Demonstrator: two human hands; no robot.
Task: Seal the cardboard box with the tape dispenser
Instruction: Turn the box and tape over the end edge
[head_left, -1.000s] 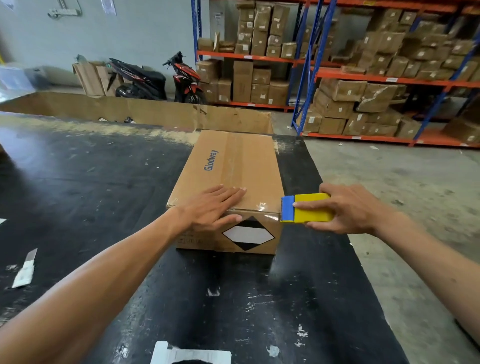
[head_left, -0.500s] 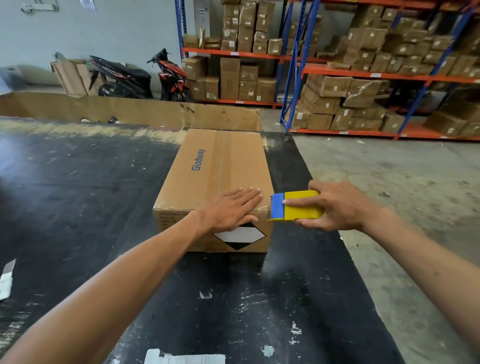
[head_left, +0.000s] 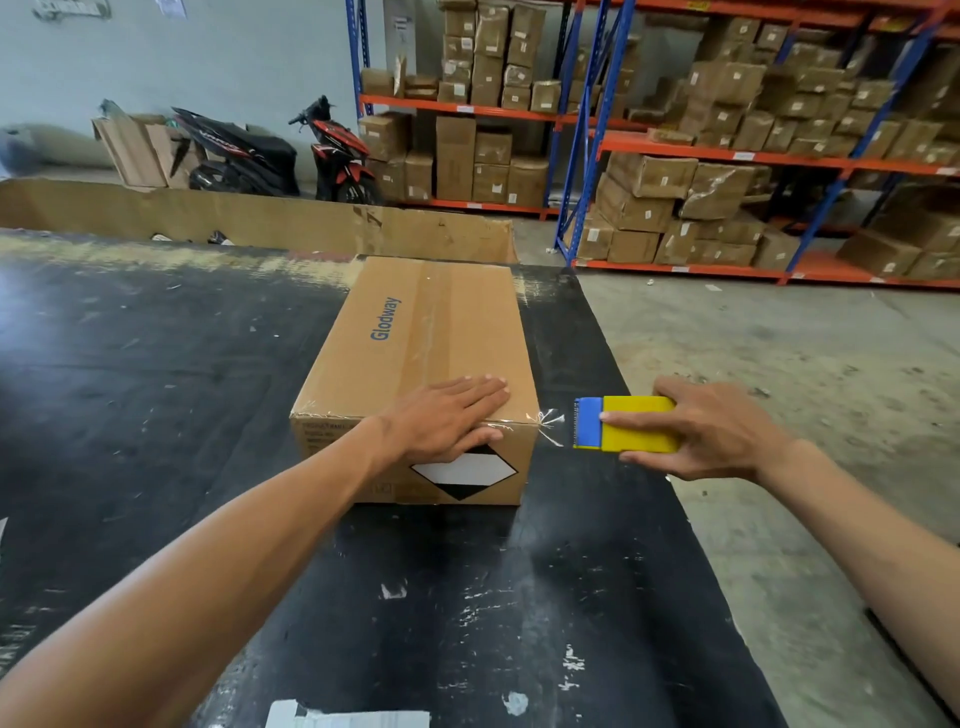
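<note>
A closed brown cardboard box (head_left: 426, 332) marked "Glodway" lies on the black table (head_left: 156, 405), with clear tape along its top seam and across its near top edge. My left hand (head_left: 447, 421) rests flat on the box's near right corner, fingers spread over the tape. My right hand (head_left: 717, 431) grips the yellow and blue tape dispenser (head_left: 623, 423), held in the air just right of the box. A short strip of clear tape (head_left: 551, 427) stretches from the box's corner toward the dispenser's toothed blade.
The table's right edge runs just below the dispenser, with concrete floor (head_left: 779, 364) beyond. A long open cardboard bin (head_left: 260, 218) stands behind the table. Shelving (head_left: 727, 150) full of boxes and two motorbikes (head_left: 280, 156) fill the background. A white label (head_left: 348, 719) lies near me.
My right hand has pulled the dispenser rightward, away from the box's corner, drawing out a short strip of tape. My left hand has slid right along the near top edge.
</note>
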